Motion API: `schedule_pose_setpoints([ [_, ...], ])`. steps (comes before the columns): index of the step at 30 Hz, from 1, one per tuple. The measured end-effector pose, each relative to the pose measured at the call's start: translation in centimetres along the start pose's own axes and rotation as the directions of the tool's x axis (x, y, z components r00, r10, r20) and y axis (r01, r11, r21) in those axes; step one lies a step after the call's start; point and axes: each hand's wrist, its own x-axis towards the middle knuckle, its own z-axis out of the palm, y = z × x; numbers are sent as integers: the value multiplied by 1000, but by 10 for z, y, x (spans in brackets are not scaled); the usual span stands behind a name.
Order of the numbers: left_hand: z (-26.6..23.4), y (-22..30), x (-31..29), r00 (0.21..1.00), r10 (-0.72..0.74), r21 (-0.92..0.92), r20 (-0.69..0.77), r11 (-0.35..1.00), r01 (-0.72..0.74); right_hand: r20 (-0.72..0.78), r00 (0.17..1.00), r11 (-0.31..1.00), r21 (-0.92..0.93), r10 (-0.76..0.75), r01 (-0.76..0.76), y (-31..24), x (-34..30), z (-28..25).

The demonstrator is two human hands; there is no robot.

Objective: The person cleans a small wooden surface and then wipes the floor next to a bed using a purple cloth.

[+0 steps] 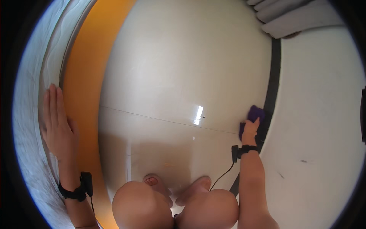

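Observation:
My right hand grips a purple cloth. The cloth is bunched against the dark skirting strip at the foot of the white wall, and part of it shows on either side of the hand. On the left, my left hand lies flat with fingers stretched out on the edge of a mattress, beside the orange bed side panel. Nothing is held in it. Black straps with small box-like devices and cables sit on both wrists.
Glossy pale floor tiles lie between the bed and the white wall, with a thin joint line across them. A grey curtain hangs at the far right. My bent knees and bare feet are at the near edge.

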Motion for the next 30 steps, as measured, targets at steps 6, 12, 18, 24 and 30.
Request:
schedule_pose_setpoints([
  [6, -13, -4, -5, 999, 31, 84, -44, 996, -27, 73, 888, 890, 8, -455, 455, -142, 0, 64],
  [12, -15, -8, -8, 997, 19, 7, -72, 1000, -19, 297, 459, 506, 104, -838, 856, -277, -174, 165],
  [18, -17, -4, -9, 995, -17, -6, -98, 1000, 16, 649, -305, 17, 440, -697, 898, -253, -358, 187],
  [24, -10, -6, -14, 995, -8, 38, -97, 999, 11, 751, -457, -225, 399, -477, 889, -235, -331, 158],
  [30, -5, -16, -19, 981, 21, 62, -195, 998, -9, 702, 155, 353, 145, -695, 924, -190, -123, 98],
])
